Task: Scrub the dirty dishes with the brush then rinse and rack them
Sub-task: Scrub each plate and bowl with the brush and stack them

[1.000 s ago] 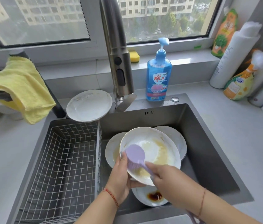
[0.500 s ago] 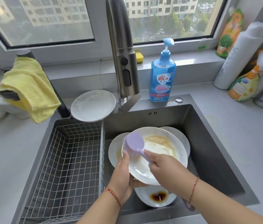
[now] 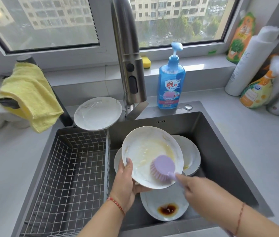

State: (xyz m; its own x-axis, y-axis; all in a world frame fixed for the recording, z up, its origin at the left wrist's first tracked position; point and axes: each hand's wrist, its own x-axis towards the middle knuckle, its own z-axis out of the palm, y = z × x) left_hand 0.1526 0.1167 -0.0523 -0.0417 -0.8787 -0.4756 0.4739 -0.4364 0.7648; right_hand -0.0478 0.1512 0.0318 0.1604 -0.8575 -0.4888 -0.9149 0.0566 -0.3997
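My left hand (image 3: 124, 182) grips the lower left rim of a white plate (image 3: 145, 149) smeared with yellow sauce, tilted above the dark sink (image 3: 221, 151). My right hand (image 3: 198, 190) holds the handle of a lilac dish brush (image 3: 163, 166), whose bristles press on the plate's lower right part. Under it lie more dirty plates: one at the right (image 3: 191, 154), one near the front with a brown sauce spot (image 3: 166, 207), and one partly hidden at the left (image 3: 117, 161). A wire rack basket (image 3: 70, 177) fills the sink's left half.
Another white plate (image 3: 97, 113) leans at the sink's back left corner beside the steel faucet (image 3: 128, 65). A blue soap pump bottle (image 3: 171, 79) stands behind the sink. A yellow cloth (image 3: 29, 93) hangs at the left. Bottles and a paper roll (image 3: 251, 60) crowd the right counter.
The brush has swept from the plate's upper left down to its lower right. The plate is tilted more toward me, and much of the yellow sauce is spread thinner.
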